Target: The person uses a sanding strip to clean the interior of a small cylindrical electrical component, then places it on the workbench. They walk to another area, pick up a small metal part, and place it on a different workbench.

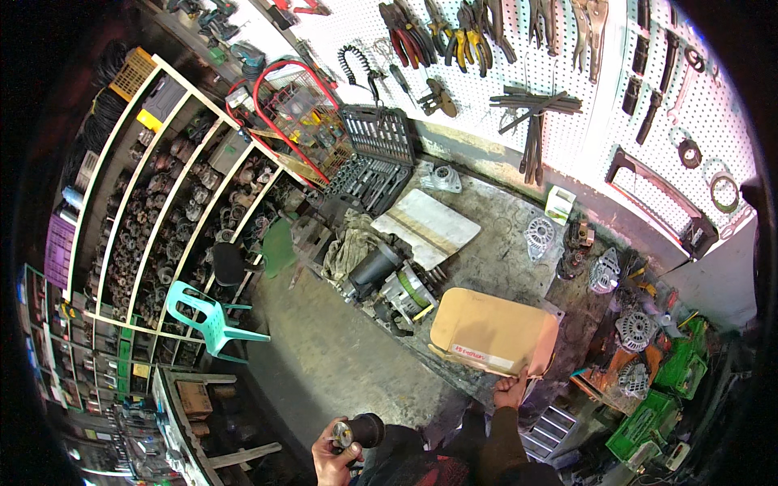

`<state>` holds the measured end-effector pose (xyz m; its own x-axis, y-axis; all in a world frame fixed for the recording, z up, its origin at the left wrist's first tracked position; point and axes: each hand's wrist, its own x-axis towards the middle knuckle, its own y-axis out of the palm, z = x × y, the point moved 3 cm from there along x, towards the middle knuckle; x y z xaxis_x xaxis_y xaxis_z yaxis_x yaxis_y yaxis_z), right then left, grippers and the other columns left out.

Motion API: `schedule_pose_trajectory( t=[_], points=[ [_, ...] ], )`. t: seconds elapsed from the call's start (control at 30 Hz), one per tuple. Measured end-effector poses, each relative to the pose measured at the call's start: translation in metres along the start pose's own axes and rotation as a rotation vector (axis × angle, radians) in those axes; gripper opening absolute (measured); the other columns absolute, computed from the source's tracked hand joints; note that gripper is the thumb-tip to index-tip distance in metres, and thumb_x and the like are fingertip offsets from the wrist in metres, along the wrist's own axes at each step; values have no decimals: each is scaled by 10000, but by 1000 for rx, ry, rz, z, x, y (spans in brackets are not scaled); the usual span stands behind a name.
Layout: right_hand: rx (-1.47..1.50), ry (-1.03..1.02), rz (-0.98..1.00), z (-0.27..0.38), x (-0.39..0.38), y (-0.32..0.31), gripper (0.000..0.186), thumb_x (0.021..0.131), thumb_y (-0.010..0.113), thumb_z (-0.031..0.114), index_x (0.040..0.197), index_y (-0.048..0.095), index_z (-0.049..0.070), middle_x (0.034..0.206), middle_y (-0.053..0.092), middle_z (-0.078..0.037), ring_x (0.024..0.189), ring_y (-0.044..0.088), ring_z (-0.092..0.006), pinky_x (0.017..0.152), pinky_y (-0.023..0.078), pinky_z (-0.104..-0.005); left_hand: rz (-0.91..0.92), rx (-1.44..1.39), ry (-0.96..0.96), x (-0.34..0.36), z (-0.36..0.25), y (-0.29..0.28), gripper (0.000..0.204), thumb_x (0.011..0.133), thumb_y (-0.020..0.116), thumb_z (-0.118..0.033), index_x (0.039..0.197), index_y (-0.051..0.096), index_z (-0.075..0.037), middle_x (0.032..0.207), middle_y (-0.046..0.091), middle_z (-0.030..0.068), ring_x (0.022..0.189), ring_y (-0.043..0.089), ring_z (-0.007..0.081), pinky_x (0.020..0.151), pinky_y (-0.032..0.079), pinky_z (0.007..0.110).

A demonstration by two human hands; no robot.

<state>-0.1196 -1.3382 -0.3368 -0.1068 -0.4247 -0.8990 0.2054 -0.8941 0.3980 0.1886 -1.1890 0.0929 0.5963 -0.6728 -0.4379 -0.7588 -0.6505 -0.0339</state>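
Note:
At the bottom, my left hand (pixel 332 456) is wrapped round a short black cylinder (pixel 369 430) with a bare metal end, perhaps a motor part. My right hand (pixel 509 392) is closed at the near edge of a tan rectangular plastic tray (pixel 486 322) with rounded corners and a white label. The tray lies on the workbench's front edge. Left of it on the bench sit a dark cylindrical starter motor (pixel 375 266) and an alternator (pixel 405 295). A grey rag (pixel 350 248) lies beside them.
An open socket set (pixel 377 162) and a white sheet (pixel 427 227) lie on the bench. Metal housings (pixel 540 237) stand farther right, with green crates (pixel 646 425) at lower right. Pliers (pixel 407 34) hang on the white pegboard. A turquoise chair (pixel 209 322) and loaded shelves (pixel 134 243) are at left.

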Motion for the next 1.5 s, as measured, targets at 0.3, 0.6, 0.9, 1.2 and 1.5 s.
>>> schedule_pose_trajectory(
  t=[0.3,0.6,0.9,1.2,1.5],
  points=[
    [-394,-237,-21,50,-5,39,368,900,834,473,1041,603,224,615,317,59,454,339,-95,416,303,-279,91,40,68,71,0,-33,721,793,940,-185,1378,585,43,938,707,102,609,646,191,521,554,345],
    [60,-278,114,11,-35,28,243,1023,697,357,879,581,199,555,278,71,439,286,-102,429,263,-296,238,72,75,182,-44,-52,735,779,937,-110,1403,599,80,985,693,71,702,644,143,570,553,302],
    [125,-333,150,-9,-90,40,331,1050,642,482,817,612,249,522,310,112,416,301,-69,398,272,-268,403,156,65,226,-84,-26,655,833,895,-93,1410,611,33,977,684,56,712,633,133,590,548,297],
    [-187,-441,294,31,-153,142,231,1010,725,391,929,639,192,572,378,110,461,355,-56,443,285,-262,415,6,81,230,-83,-23,662,848,885,-98,1433,599,25,959,700,41,681,641,131,588,550,297],
    [-434,-290,267,-120,-122,336,364,965,795,411,864,544,168,604,366,60,472,355,-96,448,286,-295,271,-153,77,292,-100,-70,641,844,884,-47,1414,604,38,948,686,34,706,637,121,583,550,275]
  ],
)
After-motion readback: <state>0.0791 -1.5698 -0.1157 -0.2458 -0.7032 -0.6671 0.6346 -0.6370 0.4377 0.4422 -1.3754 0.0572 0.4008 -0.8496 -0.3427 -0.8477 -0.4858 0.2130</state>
